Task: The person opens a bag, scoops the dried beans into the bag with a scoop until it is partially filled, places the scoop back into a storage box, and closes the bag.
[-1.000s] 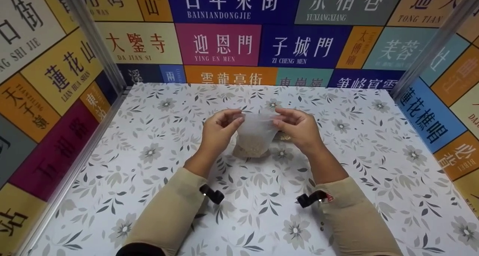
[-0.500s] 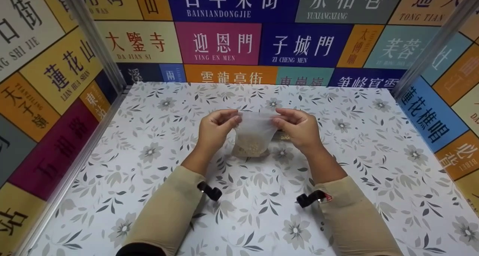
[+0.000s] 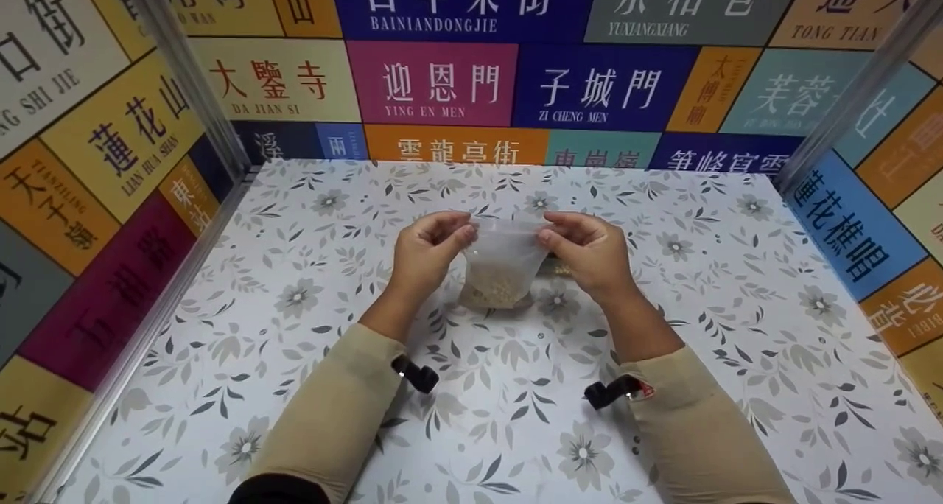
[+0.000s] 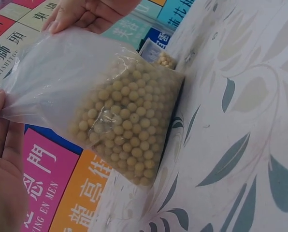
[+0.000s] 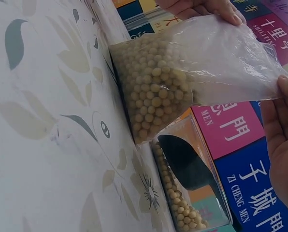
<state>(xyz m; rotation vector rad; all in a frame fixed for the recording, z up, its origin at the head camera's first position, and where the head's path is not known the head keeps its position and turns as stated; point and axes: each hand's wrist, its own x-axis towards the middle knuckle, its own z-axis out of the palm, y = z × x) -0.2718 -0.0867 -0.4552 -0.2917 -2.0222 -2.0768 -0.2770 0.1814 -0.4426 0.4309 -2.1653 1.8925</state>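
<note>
A clear plastic bag (image 3: 502,264) stands upright on the table, its lower part full of round, pale yellow soybeans (image 4: 127,121). My left hand (image 3: 427,253) pinches one top corner of the bag between thumb and fingers. At the opposite corner, my right hand (image 3: 593,257) pinches the plastic in the same way. The upper part of the bag is pulled taut and flat between them. Behind the bag, a clear box (image 5: 217,181) holds more soybeans (image 5: 185,215) and a black scoop (image 5: 182,162). In the head view my right hand hides most of that box.
A white tablecloth (image 3: 471,415) with grey leaves and flowers covers the table. Panels with colourful printed signs (image 3: 431,84) enclose the back and both sides. Dark wrist cameras on straps (image 3: 416,375) sit at both sleeve cuffs.
My left hand has shifted a little left, so the top of the bag is stretched wider. My right hand stays almost in place, and both hands keep their hold.
</note>
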